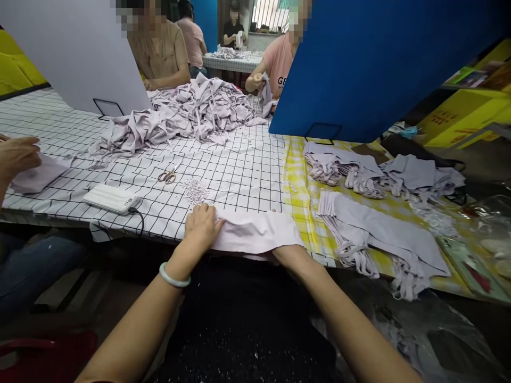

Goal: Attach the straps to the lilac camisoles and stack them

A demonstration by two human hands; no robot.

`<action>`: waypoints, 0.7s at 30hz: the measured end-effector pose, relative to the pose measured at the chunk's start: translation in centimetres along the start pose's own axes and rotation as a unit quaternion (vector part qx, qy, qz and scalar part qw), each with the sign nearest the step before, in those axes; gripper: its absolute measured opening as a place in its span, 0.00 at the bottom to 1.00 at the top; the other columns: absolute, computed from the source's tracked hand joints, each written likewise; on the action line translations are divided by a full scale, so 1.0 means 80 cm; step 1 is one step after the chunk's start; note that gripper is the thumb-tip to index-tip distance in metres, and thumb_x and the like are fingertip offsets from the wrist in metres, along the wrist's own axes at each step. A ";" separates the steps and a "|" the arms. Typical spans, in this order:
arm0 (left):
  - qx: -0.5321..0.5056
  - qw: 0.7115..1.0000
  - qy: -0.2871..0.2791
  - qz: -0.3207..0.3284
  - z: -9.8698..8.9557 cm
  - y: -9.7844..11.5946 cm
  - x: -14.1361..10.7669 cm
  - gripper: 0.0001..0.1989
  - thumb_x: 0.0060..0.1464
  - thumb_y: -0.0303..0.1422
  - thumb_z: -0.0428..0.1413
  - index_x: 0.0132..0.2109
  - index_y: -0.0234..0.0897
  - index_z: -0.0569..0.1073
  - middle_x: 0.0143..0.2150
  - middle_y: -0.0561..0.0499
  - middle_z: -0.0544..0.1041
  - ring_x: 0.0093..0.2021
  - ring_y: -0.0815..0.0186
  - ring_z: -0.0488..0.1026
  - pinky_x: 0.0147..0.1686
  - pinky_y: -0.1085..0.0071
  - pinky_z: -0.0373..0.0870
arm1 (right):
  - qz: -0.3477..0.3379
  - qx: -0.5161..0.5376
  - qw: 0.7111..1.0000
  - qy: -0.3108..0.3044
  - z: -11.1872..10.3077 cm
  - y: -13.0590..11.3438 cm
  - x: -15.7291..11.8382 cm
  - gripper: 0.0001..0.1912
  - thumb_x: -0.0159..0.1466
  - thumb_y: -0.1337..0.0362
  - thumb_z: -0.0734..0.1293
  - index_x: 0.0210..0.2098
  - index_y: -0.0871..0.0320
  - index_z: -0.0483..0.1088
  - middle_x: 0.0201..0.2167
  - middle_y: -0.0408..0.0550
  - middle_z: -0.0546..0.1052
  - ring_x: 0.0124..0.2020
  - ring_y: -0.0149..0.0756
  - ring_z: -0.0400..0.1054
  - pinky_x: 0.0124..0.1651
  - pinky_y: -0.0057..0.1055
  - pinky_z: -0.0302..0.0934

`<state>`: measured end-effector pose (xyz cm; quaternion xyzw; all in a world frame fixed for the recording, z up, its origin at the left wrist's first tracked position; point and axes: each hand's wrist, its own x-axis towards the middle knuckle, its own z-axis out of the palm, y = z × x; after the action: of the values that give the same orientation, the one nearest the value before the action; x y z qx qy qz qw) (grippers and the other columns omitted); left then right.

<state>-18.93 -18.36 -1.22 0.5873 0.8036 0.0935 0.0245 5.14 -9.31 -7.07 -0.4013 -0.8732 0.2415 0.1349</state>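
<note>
As the left hand clasps one creased cloth at the table's near edge, the right hand's grip is hidden.

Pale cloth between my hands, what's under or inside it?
Your right hand reaches under or into the pale cloth, its fingers mostly covered. Checked tablecloth shows past the far edge; whatever else lies beneath is hidden.

This looks like a fabric workshop. Across the table lie a heap of fabric pieces and scissors; around it, co-workers handle cloth.
</note>
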 end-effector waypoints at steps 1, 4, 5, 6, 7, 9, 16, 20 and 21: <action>0.007 1.000 -0.005 -0.002 0.008 -0.003 0.011 0.10 0.63 0.36 0.55 0.45 0.34 0.74 0.48 0.39 0.75 0.51 0.50 0.69 0.47 0.56 0.67 | 0.007 0.009 1.000 -0.014 -0.004 0.001 -0.006 0.34 0.68 0.55 0.58 0.72 0.56 0.51 0.72 0.54 0.57 0.74 0.53 0.42 0.73 0.55 0.38; 0.002 1.000 -0.011 -0.001 0.023 -0.014 0.027 0.06 0.63 0.34 0.53 0.42 0.37 0.73 0.46 0.42 0.75 0.51 0.50 0.70 0.50 0.54 0.65 | 0.027 0.030 0.998 -0.055 -0.015 0.005 -0.020 0.34 0.67 0.59 0.56 0.71 0.56 0.53 0.72 0.50 0.57 0.74 0.50 0.44 0.74 0.52 0.39; -0.002 1.000 -0.010 -0.002 0.025 -0.016 0.028 0.06 0.64 0.33 0.53 0.41 0.37 0.73 0.45 0.42 0.76 0.51 0.50 0.70 0.50 0.54 0.65 | 0.034 0.029 0.997 -0.060 -0.018 0.004 -0.024 0.33 0.66 0.60 0.56 0.71 0.56 0.54 0.71 0.50 0.58 0.73 0.50 0.45 0.74 0.53 0.40; -0.006 1.000 -0.009 -0.004 0.026 -0.018 0.028 0.06 0.64 0.33 0.52 0.40 0.37 0.73 0.45 0.42 0.76 0.51 0.50 0.70 0.50 0.54 0.65 | 0.041 0.025 0.997 -0.062 -0.022 0.003 -0.029 0.33 0.66 0.60 0.56 0.70 0.55 0.55 0.70 0.50 0.60 0.73 0.50 0.48 0.73 0.53 0.42; -0.012 1.000 -0.008 -0.008 0.026 -0.019 0.027 0.06 0.63 0.33 0.52 0.41 0.37 0.73 0.45 0.42 0.76 0.50 0.50 0.70 0.49 0.55 0.65 | 0.045 0.019 0.997 -0.062 -0.027 0.000 -0.035 0.31 0.67 0.60 0.56 0.69 0.54 0.57 0.69 0.50 0.62 0.72 0.50 0.50 0.73 0.54 0.44; -0.025 1.000 -0.007 -0.015 0.024 -0.020 0.025 0.06 0.63 0.32 0.52 0.43 0.37 0.73 0.45 0.42 0.76 0.50 0.50 0.71 0.49 0.55 0.66 | 0.036 0.016 0.996 -0.079 -0.045 -0.009 -0.051 0.28 0.68 0.58 0.57 0.66 0.53 0.62 0.66 0.52 0.67 0.68 0.51 0.57 0.70 0.53 0.51; -0.068 0.996 -0.034 -0.047 0.017 -0.021 0.036 0.24 0.57 0.28 0.54 0.60 0.33 0.67 0.49 0.41 0.77 0.53 0.49 0.72 0.51 0.54 0.66 | 0.108 0.089 0.985 -0.096 -0.127 -0.002 -0.062 0.17 0.69 0.50 0.60 0.43 0.50 0.78 0.43 0.47 0.81 0.45 0.44 0.75 0.49 0.40 0.68; -0.172 0.983 -0.053 -0.036 0.015 -0.031 0.040 0.25 0.54 0.27 0.54 0.59 0.35 0.68 0.38 0.49 0.76 0.41 0.57 0.74 0.44 0.61 0.68 | 0.200 -0.020 0.974 0.109 -0.084 0.021 -0.008 0.11 0.60 0.54 0.69 0.30 0.55 0.72 0.37 0.52 0.77 0.45 0.49 0.70 0.49 0.43 0.64; -0.223 0.973 -0.055 -0.030 0.013 -0.034 0.040 0.24 0.52 0.26 0.54 0.57 0.35 0.69 0.35 0.52 0.74 0.38 0.60 0.73 0.41 0.64 0.69 | 0.187 -0.005 0.976 0.111 -0.072 0.026 0.002 0.11 0.58 0.55 0.70 0.27 0.55 0.70 0.35 0.51 0.76 0.44 0.47 0.70 0.48 0.42 0.63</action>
<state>-22.36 -15.98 -2.54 0.5469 0.7772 0.2369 0.2019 8.81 -6.21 -3.31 -0.5824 -0.7634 0.2125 0.1813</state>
